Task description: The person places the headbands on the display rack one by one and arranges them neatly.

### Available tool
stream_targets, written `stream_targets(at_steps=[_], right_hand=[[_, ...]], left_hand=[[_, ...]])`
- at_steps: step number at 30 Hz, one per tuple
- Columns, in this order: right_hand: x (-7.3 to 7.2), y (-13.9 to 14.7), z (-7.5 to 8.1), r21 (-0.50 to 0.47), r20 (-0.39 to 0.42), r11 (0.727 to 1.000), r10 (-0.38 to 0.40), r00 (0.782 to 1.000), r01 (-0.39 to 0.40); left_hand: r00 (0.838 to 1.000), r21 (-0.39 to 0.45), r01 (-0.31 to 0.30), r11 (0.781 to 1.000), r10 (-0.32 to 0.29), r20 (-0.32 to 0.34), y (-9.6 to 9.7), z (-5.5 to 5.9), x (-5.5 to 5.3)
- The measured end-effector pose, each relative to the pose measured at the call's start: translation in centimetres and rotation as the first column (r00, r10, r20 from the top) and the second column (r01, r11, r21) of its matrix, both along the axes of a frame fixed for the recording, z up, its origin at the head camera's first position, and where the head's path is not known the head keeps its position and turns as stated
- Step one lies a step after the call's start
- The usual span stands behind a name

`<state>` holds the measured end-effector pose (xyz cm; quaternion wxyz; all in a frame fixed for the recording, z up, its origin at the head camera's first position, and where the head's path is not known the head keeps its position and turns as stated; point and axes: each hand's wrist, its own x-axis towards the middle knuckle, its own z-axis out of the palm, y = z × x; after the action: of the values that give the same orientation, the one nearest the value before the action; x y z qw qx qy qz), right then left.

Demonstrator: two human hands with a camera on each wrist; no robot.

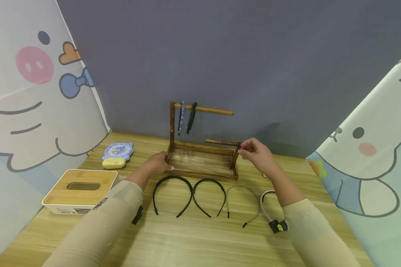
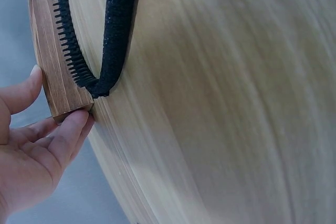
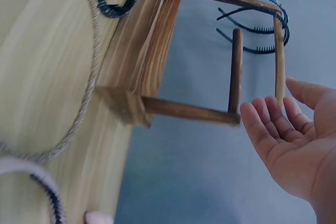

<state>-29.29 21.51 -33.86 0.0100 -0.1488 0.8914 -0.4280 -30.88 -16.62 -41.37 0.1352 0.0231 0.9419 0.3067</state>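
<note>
A brown wooden rack [image 1: 200, 172] stands on the table, with a shallow tray base, a tall upper bar and a shorter lower bar. My left hand [image 1: 156, 163] holds its left end; in the left wrist view the thumb and fingers pinch a corner of the rack [image 2: 63, 85]. On the upper bar hang a blue glittery headband [image 1: 181, 118] and a black headband [image 1: 192, 118]. My right hand [image 1: 258, 155] is at the lower bar's right end. In the right wrist view its fingers are loosely bent, palm up, with nothing held.
Before the rack lie two black headbands [image 1: 173, 177], a thin braided headband [image 1: 252, 221] and a pale pink headband [image 1: 263, 207], partly behind my right forearm. A black piece [image 1: 137, 216] shows beside my left sleeve. Leftward are a tissue box [image 1: 56, 192], a purple clock [image 1: 117, 150] and a yellow item [image 1: 113, 163].
</note>
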Motion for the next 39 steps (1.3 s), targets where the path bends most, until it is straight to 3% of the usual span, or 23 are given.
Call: stream_targets(at_steps=[7,23,26,29,33,39], right_hand=[[1.0,2.4,-1.2,-0.021,0.017,1.0,-0.008,1.0,0.008],[2.8,8.0,-4.3,0.041,0.03,0.998,-0.056,0.998,0.055],[3.2,9.3,-4.8,0.087,0.023,0.994,-0.062,0.998,0.06],[3.7,10.7,-5.4,0.189,-0.012,0.979,-0.077,0.997,0.078],[4.3,12.4,-5.9,0.342,-0.045,0.934,-0.091,0.995,0.101],[5.0,14.4,-6.6,0.485,0.004,0.871,-0.082,0.997,0.07]], left_hand=[[1.0,0.001,-0.001,1.0,0.001,0.0,0.1,0.2,0.2],[1.0,0.015,-0.007,1.0,0.006,0.02,-0.1,0.2,0.2],[1.0,0.006,-0.001,1.0,0.001,0.021,0.0,0.2,0.1],[1.0,0.009,0.002,1.0,-0.002,0.015,0.0,0.2,0.1],[1.0,0.011,0.0,1.0,0.0,0.012,0.0,0.3,0.1],[1.0,0.007,0.001,1.0,-0.001,0.028,-0.1,0.4,0.2]])
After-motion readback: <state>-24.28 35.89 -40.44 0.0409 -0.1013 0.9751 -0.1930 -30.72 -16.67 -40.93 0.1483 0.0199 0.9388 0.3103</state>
